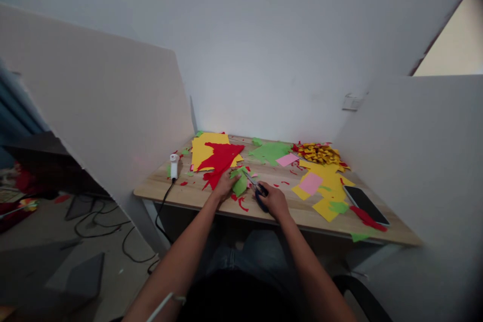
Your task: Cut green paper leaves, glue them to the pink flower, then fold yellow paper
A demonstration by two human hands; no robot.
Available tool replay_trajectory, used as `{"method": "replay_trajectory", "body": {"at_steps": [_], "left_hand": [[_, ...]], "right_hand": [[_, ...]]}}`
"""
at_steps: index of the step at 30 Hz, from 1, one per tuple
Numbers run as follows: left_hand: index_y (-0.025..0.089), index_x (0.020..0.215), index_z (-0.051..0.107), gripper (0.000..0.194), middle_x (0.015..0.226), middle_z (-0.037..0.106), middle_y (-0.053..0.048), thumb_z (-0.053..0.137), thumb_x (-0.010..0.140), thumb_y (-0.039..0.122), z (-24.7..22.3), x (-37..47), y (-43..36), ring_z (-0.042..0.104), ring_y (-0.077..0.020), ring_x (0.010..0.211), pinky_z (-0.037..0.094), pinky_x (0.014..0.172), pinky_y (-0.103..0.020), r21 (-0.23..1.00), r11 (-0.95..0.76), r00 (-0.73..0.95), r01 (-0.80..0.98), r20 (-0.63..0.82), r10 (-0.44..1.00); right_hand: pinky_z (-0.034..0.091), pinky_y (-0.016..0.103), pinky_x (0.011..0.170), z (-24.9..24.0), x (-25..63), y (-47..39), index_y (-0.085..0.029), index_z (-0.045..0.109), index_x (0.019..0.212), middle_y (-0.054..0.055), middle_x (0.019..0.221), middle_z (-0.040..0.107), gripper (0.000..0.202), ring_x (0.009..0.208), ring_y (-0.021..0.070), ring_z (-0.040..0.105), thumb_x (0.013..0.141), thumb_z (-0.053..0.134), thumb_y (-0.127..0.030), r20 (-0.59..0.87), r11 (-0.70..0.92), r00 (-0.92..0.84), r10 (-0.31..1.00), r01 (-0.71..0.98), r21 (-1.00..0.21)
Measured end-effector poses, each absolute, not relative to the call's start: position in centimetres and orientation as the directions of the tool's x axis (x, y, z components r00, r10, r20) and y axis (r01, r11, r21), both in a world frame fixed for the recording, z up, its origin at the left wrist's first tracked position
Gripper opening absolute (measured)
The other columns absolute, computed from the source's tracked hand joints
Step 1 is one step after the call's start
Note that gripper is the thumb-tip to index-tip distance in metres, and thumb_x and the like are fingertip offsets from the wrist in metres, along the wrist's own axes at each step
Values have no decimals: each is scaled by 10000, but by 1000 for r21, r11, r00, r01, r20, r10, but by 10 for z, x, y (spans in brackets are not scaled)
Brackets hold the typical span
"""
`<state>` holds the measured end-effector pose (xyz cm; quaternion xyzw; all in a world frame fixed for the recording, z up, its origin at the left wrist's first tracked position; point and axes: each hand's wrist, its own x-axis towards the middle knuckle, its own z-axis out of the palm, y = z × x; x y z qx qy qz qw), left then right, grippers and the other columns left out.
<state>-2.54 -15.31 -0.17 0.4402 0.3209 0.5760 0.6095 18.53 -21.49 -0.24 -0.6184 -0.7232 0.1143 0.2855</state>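
Near the front edge of the wooden table, my left hand (224, 187) grips a small piece of green paper (240, 184) by its left side. My right hand (274, 200) is closed round the dark handles of a pair of scissors (260, 195). The scissor blades point up and left, at the right edge of the green piece. Just behind my left hand lies red paper (222, 157), partly over yellow sheets (203, 150). Small red scraps (242, 205) are strewn beside and in front of the green piece.
A white corded device (174, 166) stands at the table's left. Green paper (272, 152) lies at the back. To the right are a ruffled yellow and red paper pile (319, 153), yellow sheets (332, 181), pink pieces (310, 183) and a phone (366, 205). White panels flank the table (302, 217).
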Motion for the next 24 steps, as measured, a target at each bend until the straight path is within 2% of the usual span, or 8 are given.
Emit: {"method": "replay_trajectory", "body": {"at_steps": [7,10,14,19,24], "left_hand": [[150,922,640,558,759,704,3,933,522,406,-5,-26,-150,640,-133,631,511,636,-246,907,-43,89,-418,88,992],[155,947,650,541,754,707,7,922,534,375,-9,-27,-147,646,-141,635,512,628,-249,905,-42,54,-423,71,996],[160,1038,664,521,787,723,-4,882,597,330,-14,-28,-143,650,-144,633,532,640,-272,897,-26,29,-442,43,999],[179,1137,681,524,840,740,-28,830,644,279,-12,-29,-145,668,-167,659,564,664,-317,880,-12,25,-474,27,999],[170,1121,723,498,956,760,-59,792,631,231,-5,-31,-151,688,-178,762,562,713,-302,873,-22,44,-487,50,998]], "right_hand": [[518,352,804,-4,183,-212,-266,659,1288,94,1030,782,450,929,279,729,881,648,-459,289,162,-13,957,853,-497],[504,371,895,-4,181,-211,-228,593,1323,104,1096,749,503,1004,267,697,886,632,-472,332,178,5,943,837,-518],[459,377,1004,-4,179,-211,-187,556,1324,123,1209,685,564,1097,257,645,823,699,-404,374,258,-49,926,805,-533],[491,354,920,-3,181,-214,-188,602,1288,85,1035,723,572,941,237,676,767,750,-372,349,297,-109,931,781,-549],[491,347,890,-3,182,-213,-189,635,1261,75,977,734,567,929,241,677,739,775,-361,329,304,-131,935,774,-556]]}}
